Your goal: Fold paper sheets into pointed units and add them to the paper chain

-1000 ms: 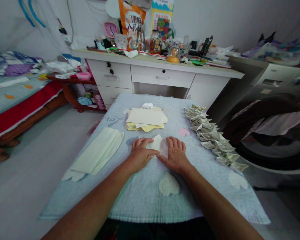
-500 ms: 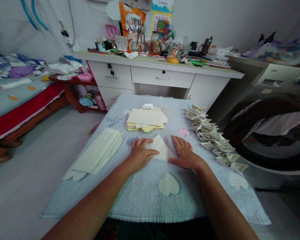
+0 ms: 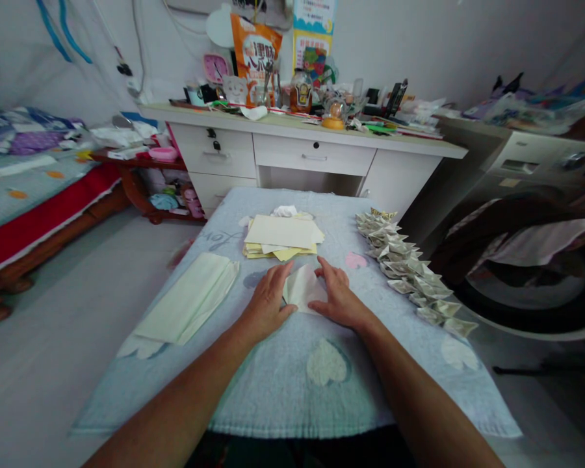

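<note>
A small cream sheet of folded paper [image 3: 305, 288] lies at the middle of the cloth-covered table, with a crease running down its left part. My left hand [image 3: 270, 300] holds its left edge, fingers at the top corner and thumb at the bottom. On the opposite side my right hand [image 3: 338, 296] grips the right edge between thumb and fingers. Just beyond the hands rests a stack of cream and yellow paper sheets [image 3: 283, 233]. Left of my left hand lies a larger pile of pale folded paper [image 3: 188, 299].
Several folded paper pieces with pointed tips [image 3: 403, 260] stand in rows along the right side of the blue tablecloth [image 3: 273, 396]. A crumpled white tissue [image 3: 285, 211] sits behind the stack. Beyond the table is a cluttered white desk [image 3: 316, 153]; a washing machine [image 3: 521, 162] stands at right.
My right hand has moved left and closed in on the paper's right edge. My left hand has shifted its fingers to the left edge, and the paper has changed shape. The view has shifted slightly.
</note>
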Tool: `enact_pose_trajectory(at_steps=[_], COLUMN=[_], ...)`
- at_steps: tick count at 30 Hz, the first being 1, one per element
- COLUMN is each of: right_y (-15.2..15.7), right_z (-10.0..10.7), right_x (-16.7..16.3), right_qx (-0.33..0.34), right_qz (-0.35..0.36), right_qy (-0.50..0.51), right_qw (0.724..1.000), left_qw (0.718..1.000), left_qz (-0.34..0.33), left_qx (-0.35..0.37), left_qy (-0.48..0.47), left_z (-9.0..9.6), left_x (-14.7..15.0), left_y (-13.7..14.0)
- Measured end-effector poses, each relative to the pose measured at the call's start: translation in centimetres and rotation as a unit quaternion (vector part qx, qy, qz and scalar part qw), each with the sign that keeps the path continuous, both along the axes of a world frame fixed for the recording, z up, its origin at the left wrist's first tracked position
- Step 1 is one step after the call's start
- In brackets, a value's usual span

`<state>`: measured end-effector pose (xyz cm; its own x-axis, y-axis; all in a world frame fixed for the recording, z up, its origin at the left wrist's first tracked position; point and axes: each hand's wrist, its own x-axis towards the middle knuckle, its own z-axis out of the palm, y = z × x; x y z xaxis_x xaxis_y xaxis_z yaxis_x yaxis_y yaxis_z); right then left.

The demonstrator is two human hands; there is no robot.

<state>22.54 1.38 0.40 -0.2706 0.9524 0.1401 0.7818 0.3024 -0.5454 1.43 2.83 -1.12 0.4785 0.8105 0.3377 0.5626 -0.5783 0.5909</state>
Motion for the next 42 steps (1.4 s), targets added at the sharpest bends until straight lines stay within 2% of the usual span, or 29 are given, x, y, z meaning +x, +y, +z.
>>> enact_pose_trajectory(at_steps=[6, 11, 14, 15, 17, 19, 21, 23, 26, 30, 33, 36, 39, 42], right_y=[0.0, 0.1, 0.2, 0.3, 0.4, 0.4, 0.3, 0.1, -0.2, -0.5, -0.7, -0.7, -0.6, -0.5], right_z=[0.2, 0.7, 0.6, 0.5, 0.2, 0.0, -0.1, -0.2, -0.3, -0.1, 0.3, 0.6, 0.8, 0.9], right_x=[-0.2, 0.1, 0.2, 0.2, -0.1, -0.5, -1.0, -1.4, -1.9, -1.7, -1.1, -0.3, 0.1, 0.1], right_qx=[-0.006, -0.009, -0.026, -0.047, -0.096, -0.117, -0.108, -0.100, -0.119, -0.169, -0.213, -0.229, -0.226, -0.252], right_qz=[-0.052, -0.010, -0.016, -0.016, -0.006, 0.006, 0.004, -0.008, -0.003, 0.059, 0.095, 0.084, 0.061, 0.041], right_qy=[0.018, 0.028, 0.166, 0.238, 0.377, 0.472, 0.515, 0.529, 0.533, 0.525, 0.517, 0.514, 0.529, 0.516], right_qw=[0.998, 1.000, 0.986, 0.970, 0.921, 0.874, 0.851, 0.843, 0.837, 0.832, 0.824, 0.823, 0.816, 0.817], left_qw=[0.999, 0.997, 0.997, 0.995, 0.987, 0.968, 0.937, 0.904, 0.869, 0.826, 0.807, 0.816, 0.847, 0.881], left_qz=[0.028, 0.061, 0.049, 0.039, 0.019, 0.011, 0.007, 0.005, 0.017, 0.034, 0.041, 0.036, 0.009, -0.014], left_qx=[-0.023, -0.043, -0.063, -0.077, -0.116, -0.170, -0.234, -0.297, -0.359, -0.397, -0.403, -0.395, -0.378, -0.346], left_qy=[-0.021, 0.024, -0.012, -0.040, -0.110, -0.187, -0.260, -0.308, -0.342, -0.399, -0.429, -0.421, -0.372, -0.321], left_z=[-0.6, -0.3, 0.4, 0.6, 0.9, 1.0, 1.0, 1.0, 1.0, 1.1, 1.3, 1.5, 1.4, 1.2], left_x=[0.1, 0.5, 0.7, 0.7, 0.8, 0.9, 1.0, 1.1, 1.1, 1.0, 0.8, 0.7, 0.8, 1.0], left_y=[0.3, 0.0, -0.2, -0.2, -0.1, 0.0, 0.2, 0.4, 0.5, 0.6, 0.6, 0.4, 0.1, 0.1])
